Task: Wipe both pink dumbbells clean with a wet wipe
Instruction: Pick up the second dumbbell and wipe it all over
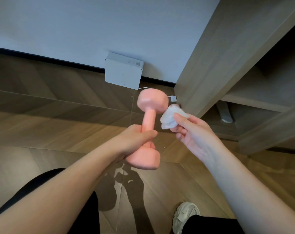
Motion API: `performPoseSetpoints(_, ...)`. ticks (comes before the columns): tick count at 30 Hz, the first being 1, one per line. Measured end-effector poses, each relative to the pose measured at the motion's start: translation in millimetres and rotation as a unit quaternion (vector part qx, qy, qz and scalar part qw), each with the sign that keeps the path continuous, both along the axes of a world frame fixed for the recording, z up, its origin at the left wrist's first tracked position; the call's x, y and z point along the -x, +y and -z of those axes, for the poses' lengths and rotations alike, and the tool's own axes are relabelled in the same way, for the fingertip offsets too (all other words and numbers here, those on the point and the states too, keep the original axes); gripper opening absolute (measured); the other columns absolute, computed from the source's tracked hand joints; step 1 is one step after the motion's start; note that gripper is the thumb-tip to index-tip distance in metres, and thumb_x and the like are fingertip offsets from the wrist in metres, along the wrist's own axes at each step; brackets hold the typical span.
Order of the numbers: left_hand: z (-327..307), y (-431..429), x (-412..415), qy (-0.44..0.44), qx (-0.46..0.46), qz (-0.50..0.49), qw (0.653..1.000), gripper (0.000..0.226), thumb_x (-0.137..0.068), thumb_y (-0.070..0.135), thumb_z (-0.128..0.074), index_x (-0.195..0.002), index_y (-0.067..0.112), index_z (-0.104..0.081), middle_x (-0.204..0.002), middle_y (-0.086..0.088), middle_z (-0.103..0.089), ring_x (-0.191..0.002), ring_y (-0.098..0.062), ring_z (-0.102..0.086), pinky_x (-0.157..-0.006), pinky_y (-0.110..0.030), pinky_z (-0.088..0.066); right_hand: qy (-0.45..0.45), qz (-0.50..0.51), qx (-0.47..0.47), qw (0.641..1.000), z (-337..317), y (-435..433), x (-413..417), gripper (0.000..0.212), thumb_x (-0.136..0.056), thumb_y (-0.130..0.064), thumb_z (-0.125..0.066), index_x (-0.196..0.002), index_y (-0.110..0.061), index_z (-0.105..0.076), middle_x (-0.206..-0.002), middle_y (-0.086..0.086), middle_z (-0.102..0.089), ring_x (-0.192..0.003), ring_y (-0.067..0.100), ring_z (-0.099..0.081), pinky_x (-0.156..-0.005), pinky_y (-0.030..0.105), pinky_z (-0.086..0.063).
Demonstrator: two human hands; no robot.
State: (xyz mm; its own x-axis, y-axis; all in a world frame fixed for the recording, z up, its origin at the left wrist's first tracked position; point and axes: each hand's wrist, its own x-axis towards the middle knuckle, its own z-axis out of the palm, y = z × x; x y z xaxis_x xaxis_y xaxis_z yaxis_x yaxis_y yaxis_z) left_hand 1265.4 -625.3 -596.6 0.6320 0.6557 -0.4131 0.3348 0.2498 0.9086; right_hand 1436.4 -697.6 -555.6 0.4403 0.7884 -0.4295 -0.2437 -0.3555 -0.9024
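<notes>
A pink dumbbell (149,119) is held up in the middle of the view, one head pointing away from me and the other toward me. My left hand (134,141) grips the lower part of its handle. My right hand (192,132) pinches a crumpled white wet wipe (170,118) between thumb and fingers. The wipe touches the right side of the far head. A second pink dumbbell is not in view.
A white box (124,71) leans against the wall's black skirting, with a white cable and plug (173,98) on the wooden floor. A brown wooden shelf unit (227,65) stands at the right. My dark trouser legs and a white shoe (184,217) are below.
</notes>
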Motion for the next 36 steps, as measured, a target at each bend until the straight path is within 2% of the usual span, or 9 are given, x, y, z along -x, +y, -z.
performPoseSetpoints(4, -3, 0, 0, 0.009, 0.056, -0.014, 0.998, 0.014, -0.092, 0.021, -0.060, -0.087, 0.007, -0.060, -0.072, -0.004, -0.066, -0.060, -0.012, -0.060, -0.060, -0.027, -0.048, -0.313, -0.083, -0.077, 0.943, 1, 1, 0, 0.031, -0.083, -0.023, -0.074, -0.113, -0.028, -0.068, -0.097, 0.006, -0.068, -0.086, 0.021, -0.065, -0.076, 0.036, -0.056)
performPoseSetpoints(9, -8, -4, -1, -0.004, 0.076, 0.035, 0.996, 0.015, -0.091, 0.016, -0.060, -0.079, 0.008, -0.060, -0.074, -0.009, -0.064, -0.061, -0.016, -0.058, -0.062, -0.027, -0.045, -0.447, -0.136, -0.085, 0.880, 18, 10, 8, 0.044, -0.085, -0.029, -0.073, -0.127, -0.032, -0.061, -0.094, -0.018, -0.062, -0.084, 0.005, -0.055, -0.069, 0.013, -0.044)
performPoseSetpoints(13, -11, -11, 0, -0.015, 0.082, 0.092, 0.992, 0.014, -0.092, 0.015, -0.059, -0.080, 0.009, -0.059, -0.066, -0.002, -0.067, -0.055, -0.011, -0.061, -0.055, -0.022, -0.047, -0.514, -0.082, -0.083, 0.850, 21, 14, 3, 0.049, -0.082, -0.034, -0.074, -0.128, -0.025, -0.063, -0.094, -0.010, -0.046, -0.086, 0.006, -0.050, -0.072, 0.009, -0.039)
performPoseSetpoints(16, -16, -12, 3, -0.018, 0.087, 0.131, 0.987, 0.014, -0.094, 0.015, -0.057, -0.081, 0.011, -0.059, -0.068, -0.001, -0.067, -0.057, -0.011, -0.061, -0.056, -0.020, -0.048, -0.583, -0.083, -0.074, 0.805, 20, 12, 1, 0.052, -0.084, -0.043, -0.070, -0.130, -0.019, -0.061, -0.123, -0.007, -0.047, -0.118, 0.016, -0.046, -0.098, 0.032, -0.040)
performPoseSetpoints(19, -18, -13, 3, 0.004, 0.053, 0.147, 0.988, 0.010, -0.093, 0.015, -0.057, -0.083, 0.012, -0.058, -0.072, -0.002, -0.068, -0.063, -0.014, -0.063, -0.064, -0.025, -0.050, -0.667, -0.104, -0.060, 0.736, 16, 10, 1, 0.055, -0.087, -0.053, -0.059, -0.130, -0.019, -0.059, -0.144, -0.004, -0.045, -0.139, 0.018, -0.033, -0.114, 0.048, -0.021)
performPoseSetpoints(23, -13, -12, 2, 0.162, -0.153, 0.162, 0.961, 0.014, -0.089, 0.025, -0.059, -0.096, 0.014, -0.052, -0.089, -0.003, -0.069, -0.083, -0.022, -0.065, -0.078, -0.037, -0.052, -0.720, -0.136, -0.024, 0.680, 13, 9, -2, 0.062, -0.088, -0.060, -0.057, -0.131, -0.016, -0.057, -0.134, -0.001, -0.056, -0.137, 0.019, -0.039, -0.118, 0.057, -0.006)
performPoseSetpoints(26, -10, -13, 3, 0.248, -0.275, 0.154, 0.916, 0.020, -0.089, 0.029, -0.057, -0.096, 0.015, -0.044, -0.086, 0.000, -0.054, -0.082, -0.024, -0.054, -0.064, -0.034, -0.039, -0.713, -0.144, -0.026, 0.686, 15, 6, 1, 0.065, -0.086, -0.060, -0.056, -0.134, -0.017, -0.054, -0.131, 0.001, -0.059, -0.131, 0.021, -0.048, -0.118, 0.052, -0.004)
performPoseSetpoints(32, -12, -17, -2, 0.239, -0.302, 0.127, 0.914, 0.019, -0.089, 0.026, -0.055, -0.093, 0.016, -0.039, -0.079, 0.002, -0.047, -0.074, -0.023, -0.051, -0.059, -0.034, -0.034, -0.701, -0.089, -0.093, 0.701, 17, 4, 9, 0.061, -0.091, -0.055, -0.052, -0.134, -0.012, -0.054, -0.125, 0.003, -0.062, -0.120, 0.021, -0.055, -0.119, 0.044, -0.010)
performPoseSetpoints(36, -10, -26, -7, 0.264, -0.332, 0.098, 0.900, 0.018, -0.088, 0.026, -0.052, -0.090, 0.018, -0.036, -0.075, 0.005, -0.042, -0.066, -0.018, -0.044, -0.055, -0.033, -0.030, -0.757, -0.070, -0.049, 0.648, 15, 5, 20, 0.061, -0.091, -0.060, -0.045, -0.130, -0.014, -0.056, -0.117, 0.001, -0.064, -0.114, 0.021, -0.058, -0.119, 0.055, -0.008)
